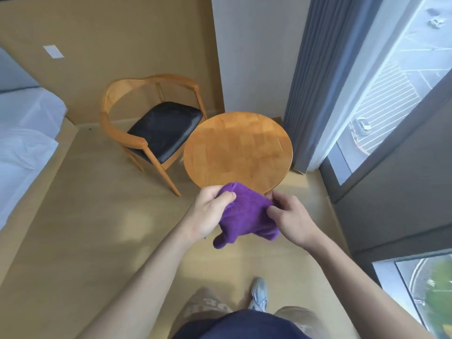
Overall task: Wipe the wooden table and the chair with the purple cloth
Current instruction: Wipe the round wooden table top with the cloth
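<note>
Cloth in hand, wiping yet to begin at the round wooden table (pixel 238 148).

A person stands at the table's near edge, the purple cloth (pixel 247 214) bunched in the air between both hands: the left hand (pixel 211 209) grips its upper corner with curled fingers, the right hand (pixel 289 217) pinches the opposite side. The cloth appears not to touch the tabletop, and the chair (pixel 156 128) stands just beside it, out of reach of both hands; both surfaces appear still to be wiped.
</note>
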